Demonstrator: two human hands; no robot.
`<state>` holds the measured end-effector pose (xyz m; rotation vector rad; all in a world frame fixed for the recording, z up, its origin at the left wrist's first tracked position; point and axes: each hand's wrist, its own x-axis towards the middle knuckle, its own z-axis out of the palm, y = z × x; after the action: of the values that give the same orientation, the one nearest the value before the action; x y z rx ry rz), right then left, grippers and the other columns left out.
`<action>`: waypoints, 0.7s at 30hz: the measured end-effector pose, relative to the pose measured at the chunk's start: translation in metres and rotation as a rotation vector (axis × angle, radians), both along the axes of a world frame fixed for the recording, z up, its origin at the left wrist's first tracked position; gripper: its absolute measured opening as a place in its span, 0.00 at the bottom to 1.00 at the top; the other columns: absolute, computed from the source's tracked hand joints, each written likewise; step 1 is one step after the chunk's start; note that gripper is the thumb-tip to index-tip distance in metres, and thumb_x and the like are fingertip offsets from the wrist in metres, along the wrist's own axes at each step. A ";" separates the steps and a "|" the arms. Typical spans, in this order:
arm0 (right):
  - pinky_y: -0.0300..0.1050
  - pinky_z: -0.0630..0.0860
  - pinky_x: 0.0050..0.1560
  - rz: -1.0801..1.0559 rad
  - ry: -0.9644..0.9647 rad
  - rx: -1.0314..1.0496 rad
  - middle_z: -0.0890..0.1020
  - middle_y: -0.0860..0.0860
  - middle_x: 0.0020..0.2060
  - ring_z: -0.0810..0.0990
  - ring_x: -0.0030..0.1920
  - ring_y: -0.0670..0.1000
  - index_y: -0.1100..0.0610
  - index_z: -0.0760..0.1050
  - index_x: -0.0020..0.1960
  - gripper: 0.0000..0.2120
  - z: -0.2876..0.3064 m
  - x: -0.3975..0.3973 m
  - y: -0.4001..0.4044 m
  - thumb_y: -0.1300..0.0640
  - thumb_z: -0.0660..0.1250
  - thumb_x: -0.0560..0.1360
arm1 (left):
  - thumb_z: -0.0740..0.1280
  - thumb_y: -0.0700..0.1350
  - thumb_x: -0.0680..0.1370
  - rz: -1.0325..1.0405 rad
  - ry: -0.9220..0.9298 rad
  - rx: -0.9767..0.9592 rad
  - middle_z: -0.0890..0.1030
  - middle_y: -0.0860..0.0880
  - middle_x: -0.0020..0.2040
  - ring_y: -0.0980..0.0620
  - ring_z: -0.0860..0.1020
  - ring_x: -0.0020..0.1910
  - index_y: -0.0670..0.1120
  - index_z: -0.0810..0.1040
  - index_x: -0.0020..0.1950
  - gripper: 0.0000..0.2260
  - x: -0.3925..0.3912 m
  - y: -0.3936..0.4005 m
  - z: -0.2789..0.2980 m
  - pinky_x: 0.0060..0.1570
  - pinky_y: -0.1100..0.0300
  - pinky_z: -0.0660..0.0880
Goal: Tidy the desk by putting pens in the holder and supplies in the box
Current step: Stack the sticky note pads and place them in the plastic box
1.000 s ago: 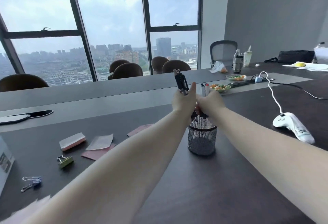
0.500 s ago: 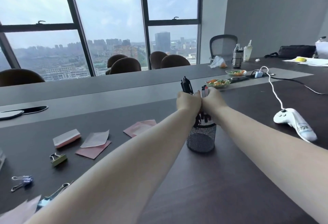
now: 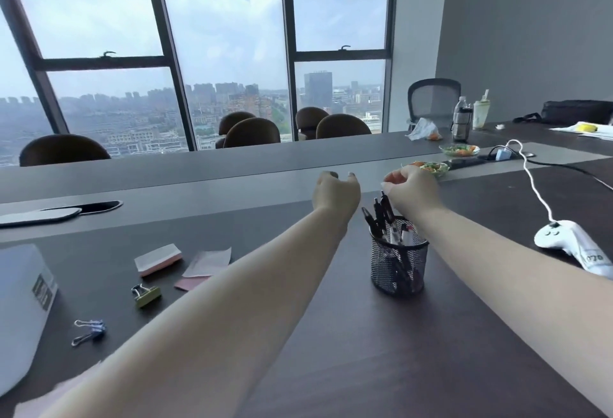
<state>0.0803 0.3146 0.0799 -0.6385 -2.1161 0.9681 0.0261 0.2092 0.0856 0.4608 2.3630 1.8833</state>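
Letting go is what just happened: half a second ago both fists were bunched on the pens over the holder, and now the left hand [image 3: 335, 193] and right hand [image 3: 411, 190] hover loosely curled and empty just above it. The pens [image 3: 384, 218] stand inside the mesh holder [image 3: 398, 260], so that half looks finished. Supplies remain out at nine o'clock from the holder: sticky notes [image 3: 158, 259], loose slips [image 3: 207, 261], a green binder clip [image 3: 146, 295], a blue one [image 3: 89, 331]. The white box [image 3: 23, 305] waits at eight o'clock, contents hidden.
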 end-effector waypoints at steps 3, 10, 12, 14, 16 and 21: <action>0.41 0.71 0.47 0.009 0.059 0.060 0.84 0.58 0.47 0.78 0.46 0.54 0.63 0.81 0.50 0.09 0.010 -0.009 -0.019 0.61 0.65 0.74 | 0.61 0.45 0.79 0.061 0.040 -0.071 0.77 0.44 0.55 0.44 0.75 0.53 0.40 0.76 0.58 0.13 -0.027 -0.043 0.001 0.52 0.57 0.72; 0.41 0.71 0.43 0.134 0.002 0.063 0.85 0.60 0.45 0.79 0.43 0.56 0.64 0.82 0.46 0.08 0.000 -0.049 -0.081 0.61 0.66 0.73 | 0.60 0.36 0.73 0.221 -0.091 -0.307 0.69 0.34 0.38 0.32 0.79 0.55 0.33 0.77 0.45 0.09 -0.087 -0.158 -0.029 0.40 0.59 0.65; 0.39 0.69 0.45 0.166 -0.054 0.117 0.85 0.59 0.46 0.80 0.46 0.56 0.63 0.82 0.48 0.08 -0.006 -0.060 -0.099 0.60 0.66 0.74 | 0.60 0.36 0.71 0.242 -0.131 -0.341 0.70 0.40 0.36 0.41 0.70 0.40 0.42 0.70 0.33 0.07 -0.101 -0.179 -0.041 0.41 0.57 0.66; 0.38 0.69 0.46 0.201 -0.104 0.157 0.85 0.58 0.47 0.81 0.49 0.57 0.63 0.82 0.48 0.09 -0.011 -0.072 -0.113 0.60 0.66 0.75 | 0.60 0.36 0.70 0.279 -0.142 -0.367 0.70 0.41 0.35 0.42 0.69 0.38 0.43 0.66 0.31 0.08 -0.116 -0.197 -0.052 0.39 0.57 0.66; 0.38 0.68 0.46 0.225 -0.148 0.175 0.85 0.57 0.48 0.81 0.51 0.56 0.62 0.82 0.48 0.09 -0.016 -0.083 -0.125 0.59 0.65 0.75 | 0.60 0.35 0.70 0.313 -0.129 -0.391 0.74 0.33 0.36 0.35 0.75 0.39 0.37 0.72 0.34 0.05 -0.126 -0.213 -0.059 0.37 0.55 0.67; 0.44 0.75 0.55 0.285 -0.369 0.158 0.84 0.55 0.50 0.80 0.54 0.56 0.60 0.81 0.49 0.10 -0.041 -0.111 -0.133 0.55 0.70 0.72 | 0.61 0.40 0.73 0.394 -0.059 -0.633 0.82 0.38 0.56 0.40 0.80 0.54 0.40 0.80 0.44 0.09 -0.150 -0.243 -0.075 0.50 0.55 0.76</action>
<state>-0.0309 0.1813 0.0393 -0.4702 -2.6366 0.8692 -0.1234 -0.0342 0.0101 -0.1240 2.9634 1.0968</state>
